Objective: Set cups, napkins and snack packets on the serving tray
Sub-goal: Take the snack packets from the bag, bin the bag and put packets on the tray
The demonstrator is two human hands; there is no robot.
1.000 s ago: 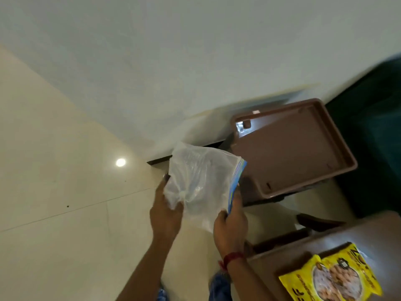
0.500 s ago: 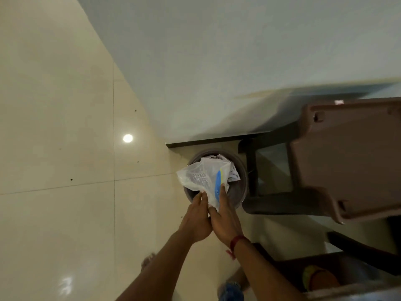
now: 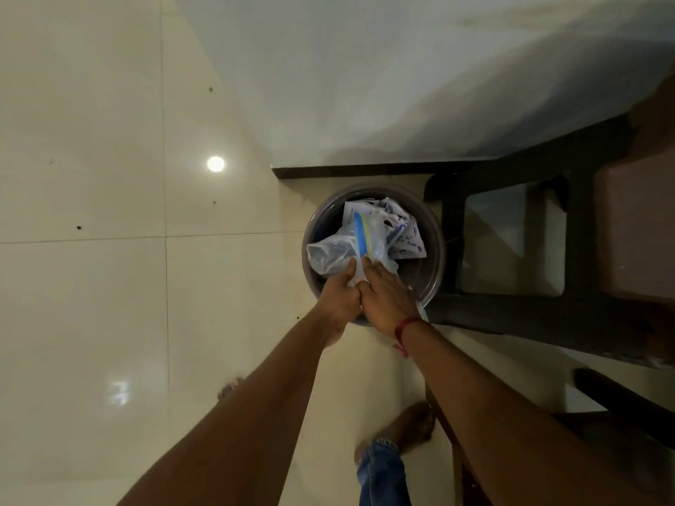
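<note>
A second ago the clear plastic bag was held up beside the brown tray; now it is down in the round bin (image 3: 436,250) on the floor. The left hand (image 3: 338,297) is closed around the crumpled bag (image 3: 336,252). The right hand (image 3: 387,297) lies flatter, fingers pressing the bag onto the paper scraps (image 3: 405,235). The tray is out of clear view at the right, so loading it seems yet to come.
</note>
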